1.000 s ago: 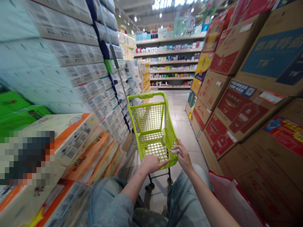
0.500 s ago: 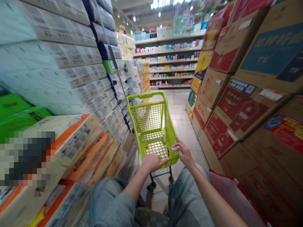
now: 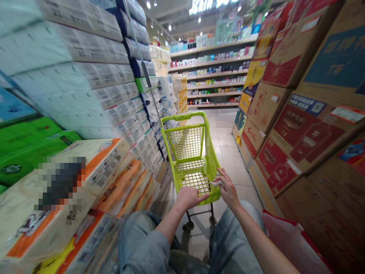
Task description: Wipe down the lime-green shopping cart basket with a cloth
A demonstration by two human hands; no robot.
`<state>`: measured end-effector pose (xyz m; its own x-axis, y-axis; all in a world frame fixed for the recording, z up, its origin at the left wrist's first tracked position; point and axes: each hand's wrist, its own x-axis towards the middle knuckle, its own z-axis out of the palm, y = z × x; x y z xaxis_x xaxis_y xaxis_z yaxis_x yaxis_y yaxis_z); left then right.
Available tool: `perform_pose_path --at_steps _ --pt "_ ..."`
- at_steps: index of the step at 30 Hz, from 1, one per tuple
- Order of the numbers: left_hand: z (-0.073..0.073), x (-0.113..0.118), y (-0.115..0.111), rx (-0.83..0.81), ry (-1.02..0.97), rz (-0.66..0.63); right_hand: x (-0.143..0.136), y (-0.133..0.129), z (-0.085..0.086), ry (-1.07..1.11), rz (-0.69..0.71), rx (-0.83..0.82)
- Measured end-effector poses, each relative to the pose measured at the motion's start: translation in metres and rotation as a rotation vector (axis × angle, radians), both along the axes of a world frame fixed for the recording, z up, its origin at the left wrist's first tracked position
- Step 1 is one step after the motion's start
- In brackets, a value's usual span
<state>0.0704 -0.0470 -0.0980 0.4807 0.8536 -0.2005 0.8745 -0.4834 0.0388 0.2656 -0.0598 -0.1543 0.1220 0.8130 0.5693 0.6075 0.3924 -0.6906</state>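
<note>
A lime green shopping cart [image 3: 186, 142] with lattice walls stands in the aisle before me, its basket bare and its handle at the far end. My left hand [image 3: 189, 198] is closed over the near rim of the basket, thumb along the rim. My right hand [image 3: 226, 186] is at the near right corner of the basket, with a crumpled white tissue [image 3: 216, 183] held in its fingers. The cart's black wheels [image 3: 188, 225] rest on the tiled floor.
Wrapped paper packs [image 3: 111, 83] are stacked high on the left. Cardboard cartons [image 3: 302, 129] line the right side. Shelves of small goods [image 3: 211, 76] cross the far end. A red-edged white bag [image 3: 291, 239] lies beside my right leg.
The whole view has shifted, so the cart, both hands and the stacks appear slightly further right. Both hands keep their places at the cart, and the tissue stays in my right hand.
</note>
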Motion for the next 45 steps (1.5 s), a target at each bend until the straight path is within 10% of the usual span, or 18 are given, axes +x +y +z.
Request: perform_pose_path --at_steps 23,45 --pt "-0.001 -0.005 0.004 -0.024 0.011 0.005 -0.052 -0.028 -0.003 -0.136 -0.224 0.027" --pt "-0.004 -0.004 0.004 -0.002 -0.029 0.024 -0.041 -0.023 0.008 -0.288 -0.079 0.029"
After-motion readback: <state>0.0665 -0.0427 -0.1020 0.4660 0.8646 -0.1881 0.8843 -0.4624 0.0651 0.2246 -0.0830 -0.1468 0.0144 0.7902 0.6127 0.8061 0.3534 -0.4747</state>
